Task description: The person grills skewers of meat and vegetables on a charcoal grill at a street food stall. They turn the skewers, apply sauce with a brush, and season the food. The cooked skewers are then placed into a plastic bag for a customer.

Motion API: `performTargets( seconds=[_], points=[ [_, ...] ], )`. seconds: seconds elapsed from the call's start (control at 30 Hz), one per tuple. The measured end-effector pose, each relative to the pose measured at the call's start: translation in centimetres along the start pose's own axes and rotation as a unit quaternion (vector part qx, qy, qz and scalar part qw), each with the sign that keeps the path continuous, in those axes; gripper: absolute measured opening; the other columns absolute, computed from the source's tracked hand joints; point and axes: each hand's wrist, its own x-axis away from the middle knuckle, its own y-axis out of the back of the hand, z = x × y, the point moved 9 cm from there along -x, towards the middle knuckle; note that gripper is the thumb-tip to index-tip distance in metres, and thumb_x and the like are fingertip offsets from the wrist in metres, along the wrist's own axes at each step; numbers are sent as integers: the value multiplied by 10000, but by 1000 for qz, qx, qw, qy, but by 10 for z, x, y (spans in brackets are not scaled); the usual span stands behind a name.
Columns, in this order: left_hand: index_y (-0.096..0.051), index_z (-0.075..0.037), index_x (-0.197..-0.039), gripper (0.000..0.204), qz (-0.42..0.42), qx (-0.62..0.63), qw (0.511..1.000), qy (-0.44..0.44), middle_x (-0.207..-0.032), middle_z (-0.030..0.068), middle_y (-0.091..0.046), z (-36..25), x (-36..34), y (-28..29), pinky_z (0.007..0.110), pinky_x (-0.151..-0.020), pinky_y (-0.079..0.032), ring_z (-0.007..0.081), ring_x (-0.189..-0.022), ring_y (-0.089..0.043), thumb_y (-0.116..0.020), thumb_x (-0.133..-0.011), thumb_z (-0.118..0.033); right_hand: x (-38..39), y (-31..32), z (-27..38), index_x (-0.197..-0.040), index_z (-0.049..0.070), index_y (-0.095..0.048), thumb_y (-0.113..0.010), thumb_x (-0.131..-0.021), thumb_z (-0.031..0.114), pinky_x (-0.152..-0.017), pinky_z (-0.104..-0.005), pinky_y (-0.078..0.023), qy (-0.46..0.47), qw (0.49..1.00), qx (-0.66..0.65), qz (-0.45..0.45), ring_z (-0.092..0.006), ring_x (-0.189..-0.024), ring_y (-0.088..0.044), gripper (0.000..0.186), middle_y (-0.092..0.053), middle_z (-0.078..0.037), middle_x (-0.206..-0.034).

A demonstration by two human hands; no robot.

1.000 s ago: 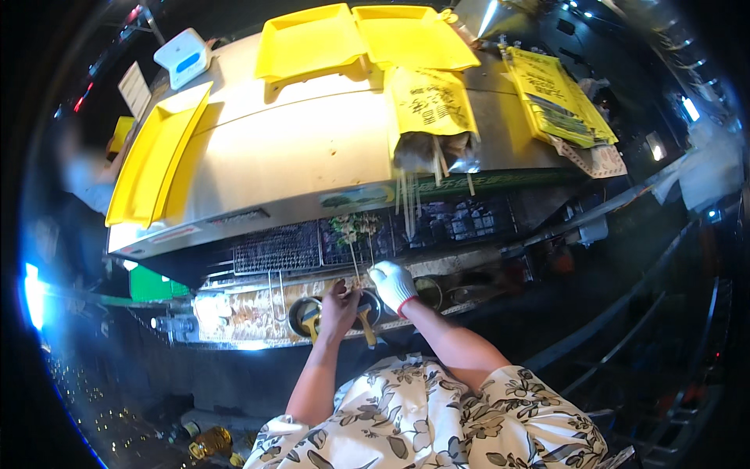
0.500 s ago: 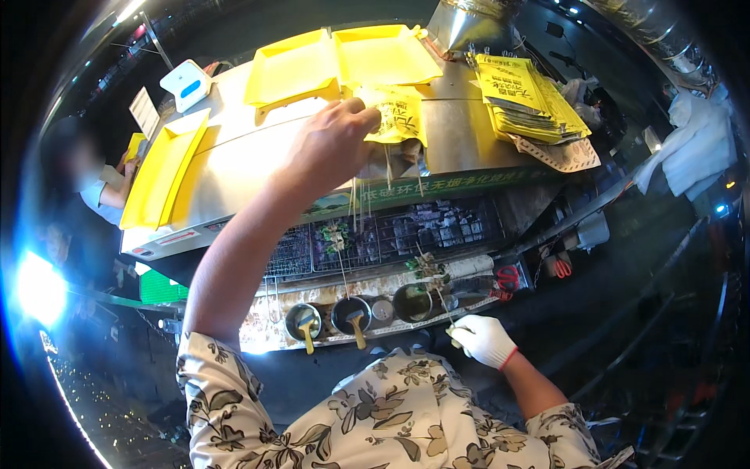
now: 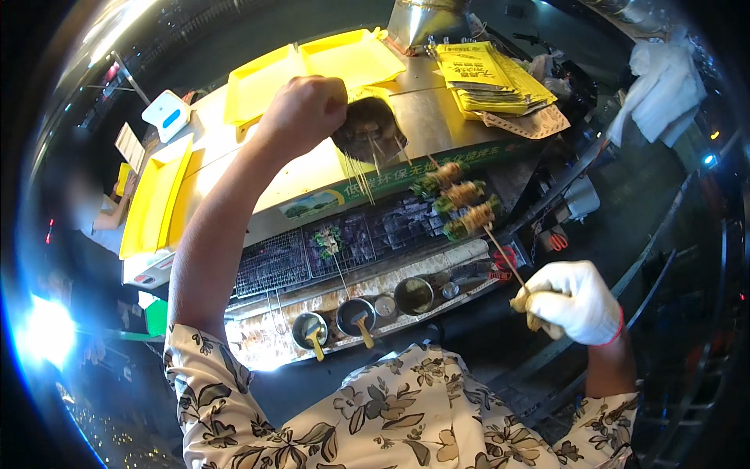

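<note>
White cotton covers my right hand [image 3: 574, 303], which is closed tight around the lower ends of thin wooden sticks; those sticks carry three green-wrapped skewers [image 3: 458, 197] held up in the air over the right end of the grill [image 3: 344, 246], near its far edge. My bare left hand [image 3: 303, 112] is raised above the steel counter [image 3: 437, 117] behind the grill, fingers curled firmly around a dark bag [image 3: 369, 129] from which a bundle of bare sticks [image 3: 361, 168] hangs down. I cannot tell exactly how the fingers sit on the bag, only that it is gripped.

On the grill's wire mesh, near the middle, lies one more leafy green skewer [image 3: 329, 241]. Along the grill's near edge stand round sauce pots [image 3: 355, 316], two with yellow-handled brushes. Yellow trays [image 3: 156, 199] rest along the counter's left and far edges, and a stack of yellow paper bags [image 3: 488, 74] sits at the far right corner.
</note>
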Motion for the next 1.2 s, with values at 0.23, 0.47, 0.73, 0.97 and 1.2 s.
performTargets(
  seconds=[0.23,0.47,0.73,0.97,1.2],
  points=[
    [-742,-6,-938,142,66,97,992,39,-823,134,-734,1,21,1,355,-724,-569,237,-739,-707,-733,-857,-122,-17,-34,63,-1003,-59,-710,-636,-961,126,-407,-213,-389,42,999,7,30,-60,-453,-518,204,-673,-86,-704],
    [-755,1,-936,159,108,144,983,39,-877,156,-761,-2,25,1,363,-783,-581,266,-804,-741,-720,-841,-121,-46,-65,61,-985,-76,-694,-613,-977,177,-368,-213,-343,71,994,-84,23,-68,-413,-477,266,-653,-94,-685],
    [-753,26,-952,188,128,153,980,17,-909,173,-766,-7,17,-3,366,-816,-587,272,-835,-747,-715,-840,-120,-63,-87,65,-994,-49,-703,-625,-977,180,-416,-224,-372,81,990,-113,7,-75,-468,-506,243,-654,-76,-719],
    [-751,23,-963,186,125,154,980,3,-911,172,-764,-8,16,-2,373,-807,-586,277,-826,-740,-716,-846,-117,-85,-84,76,-899,1,-670,-665,-962,161,-421,-219,-358,82,986,-144,6,-77,-477,-468,172,-599,-45,-699],
    [-746,16,-971,178,100,134,986,-7,-873,151,-754,-8,17,-1,365,-788,-583,262,-804,-730,-723,-858,-121,-140,-78,93,-955,10,-675,-692,-941,160,-394,-208,-357,54,993,-81,-61,-76,-471,-474,152,-575,-27,-703]
  ],
)
